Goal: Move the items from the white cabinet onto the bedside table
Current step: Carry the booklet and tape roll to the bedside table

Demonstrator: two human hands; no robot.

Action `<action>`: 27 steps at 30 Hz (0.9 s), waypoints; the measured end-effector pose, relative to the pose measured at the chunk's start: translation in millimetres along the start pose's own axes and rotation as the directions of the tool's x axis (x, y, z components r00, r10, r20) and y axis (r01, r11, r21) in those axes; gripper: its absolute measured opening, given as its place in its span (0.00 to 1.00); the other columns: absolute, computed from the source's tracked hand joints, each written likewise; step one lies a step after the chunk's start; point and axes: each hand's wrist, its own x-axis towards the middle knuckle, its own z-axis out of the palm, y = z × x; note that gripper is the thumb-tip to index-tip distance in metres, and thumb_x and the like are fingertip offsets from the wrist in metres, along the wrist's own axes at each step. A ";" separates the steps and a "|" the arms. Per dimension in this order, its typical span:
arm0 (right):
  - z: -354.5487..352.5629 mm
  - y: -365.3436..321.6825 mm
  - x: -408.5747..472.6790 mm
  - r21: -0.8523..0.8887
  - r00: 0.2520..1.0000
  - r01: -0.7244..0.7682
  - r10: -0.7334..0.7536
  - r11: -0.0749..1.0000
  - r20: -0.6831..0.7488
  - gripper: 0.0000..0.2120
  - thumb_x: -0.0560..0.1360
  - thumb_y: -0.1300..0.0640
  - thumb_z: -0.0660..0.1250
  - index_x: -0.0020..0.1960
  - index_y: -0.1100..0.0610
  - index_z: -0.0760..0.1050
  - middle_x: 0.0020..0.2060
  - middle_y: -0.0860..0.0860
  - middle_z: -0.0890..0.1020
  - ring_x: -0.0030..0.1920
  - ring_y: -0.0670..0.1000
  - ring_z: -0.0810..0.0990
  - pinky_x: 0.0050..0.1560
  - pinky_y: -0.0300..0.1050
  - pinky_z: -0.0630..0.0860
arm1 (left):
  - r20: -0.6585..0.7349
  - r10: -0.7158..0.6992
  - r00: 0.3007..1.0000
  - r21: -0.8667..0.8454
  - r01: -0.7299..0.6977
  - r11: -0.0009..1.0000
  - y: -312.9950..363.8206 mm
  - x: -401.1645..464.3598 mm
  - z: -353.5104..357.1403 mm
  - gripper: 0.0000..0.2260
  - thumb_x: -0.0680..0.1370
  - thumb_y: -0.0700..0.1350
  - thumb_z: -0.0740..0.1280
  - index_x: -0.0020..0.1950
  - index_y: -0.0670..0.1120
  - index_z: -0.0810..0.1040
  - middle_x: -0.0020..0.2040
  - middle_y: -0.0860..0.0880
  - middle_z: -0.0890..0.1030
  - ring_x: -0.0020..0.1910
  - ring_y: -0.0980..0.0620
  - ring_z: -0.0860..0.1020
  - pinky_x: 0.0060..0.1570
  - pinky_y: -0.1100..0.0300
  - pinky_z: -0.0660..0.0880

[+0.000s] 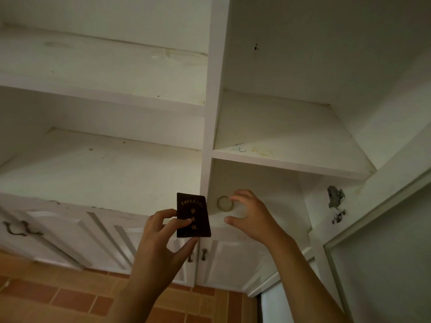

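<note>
Dark red booklet (193, 215): gold Chinese characters, "学生证" down the cover; arched top line too small to read. Shelf (279, 145): illegible scribbles.

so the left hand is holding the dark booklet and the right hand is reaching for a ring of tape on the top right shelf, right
Not quite. The head view shows the left hand holding the dark booklet, and the right hand reaching for the ring of tape, but the ring lies in the lower right compartment, under the scribbled shelf, not on the top one.
</note>
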 end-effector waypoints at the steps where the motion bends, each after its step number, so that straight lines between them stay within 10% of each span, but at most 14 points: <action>1: 7.1 4.1 7.2 -0.006 1.000 -0.009 0.009 1.000 0.011 0.31 0.75 0.48 0.78 0.75 0.50 0.74 0.76 0.45 0.67 0.75 0.47 0.69 0.71 0.37 0.62 | -0.007 -0.005 1.000 0.000 0.005 1.000 -2.2 -1.0 -1.2 0.21 0.71 0.62 0.70 0.59 0.52 0.83 0.65 0.53 0.76 0.63 0.51 0.75 0.56 0.60 0.72; 9: 62.2 43.0 55.7 -0.097 0.990 -0.136 0.140 0.986 0.029 0.38 0.78 0.47 0.74 0.83 0.49 0.62 0.85 0.47 0.52 0.83 0.52 0.56 0.81 0.51 0.60 | -0.028 -0.049 0.998 -0.010 0.049 0.999 -17.8 -7.2 -11.3 0.20 0.71 0.62 0.72 0.59 0.54 0.82 0.64 0.58 0.73 0.63 0.53 0.74 0.56 0.66 0.69; 27: 106.6 61.3 13.6 -0.158 0.971 -0.085 0.047 0.984 -0.233 0.17 0.81 0.53 0.71 0.67 0.59 0.81 0.71 0.52 0.78 0.74 0.53 0.73 0.74 0.41 0.68 | 0.003 -0.068 0.998 -0.012 0.069 0.998 -19.6 -6.6 -1.2 0.19 0.70 0.60 0.74 0.59 0.57 0.82 0.65 0.58 0.74 0.64 0.49 0.76 0.56 0.54 0.74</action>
